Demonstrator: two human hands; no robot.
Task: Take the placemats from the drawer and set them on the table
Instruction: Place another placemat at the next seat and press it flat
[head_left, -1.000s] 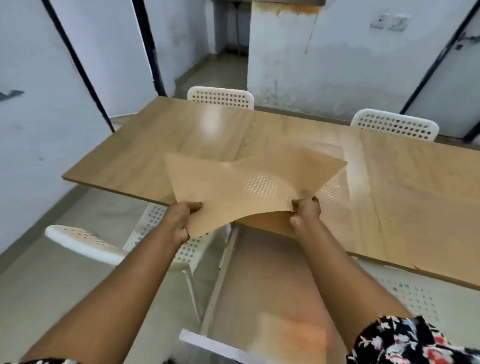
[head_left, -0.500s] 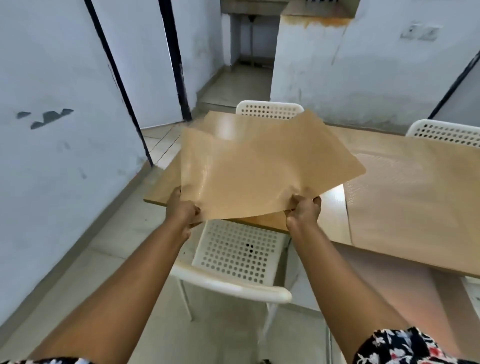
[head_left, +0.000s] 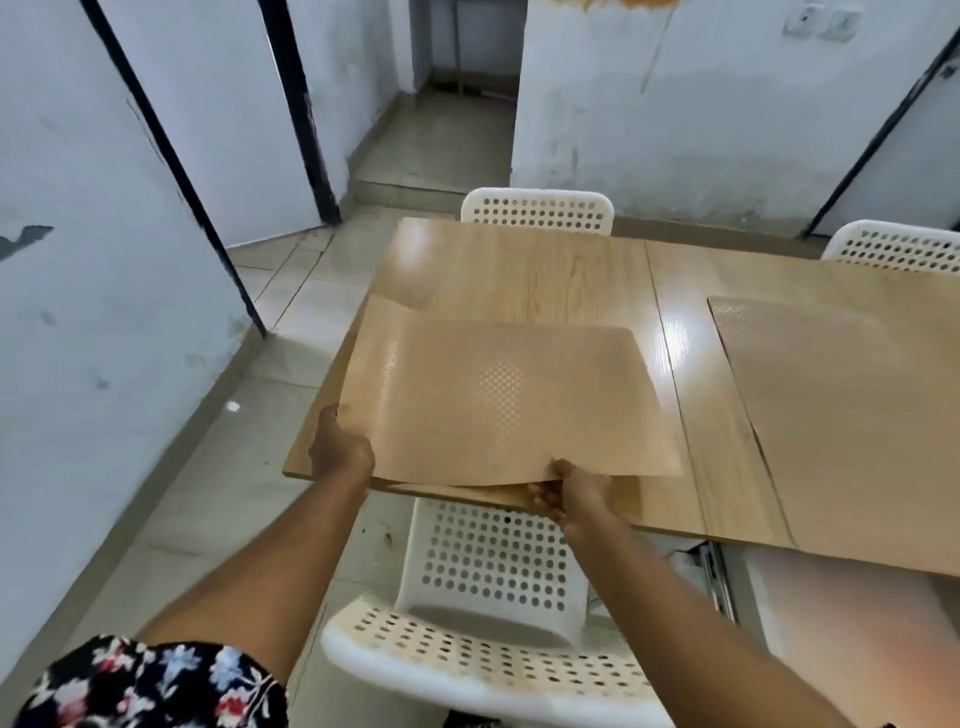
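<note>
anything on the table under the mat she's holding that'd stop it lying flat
Nothing visible does. The held mat, gripped by the left hand and right hand, hangs over a bare corner of the table. The other mat lies well to the right, and the chair sits below the edge.

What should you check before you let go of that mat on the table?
1. Both hands hold the near edge: left hand, right hand. Ok.
2. The held placemat lies flat: not ok, its near edge still curls up off the table.
3. It sits fully on the tabletop: cannot tell, the near edge is close to the table's rim.
4. It stays clear of the second placemat: ok, a bare strip lies between them.
5. It faces the white chair: ok.
</note>
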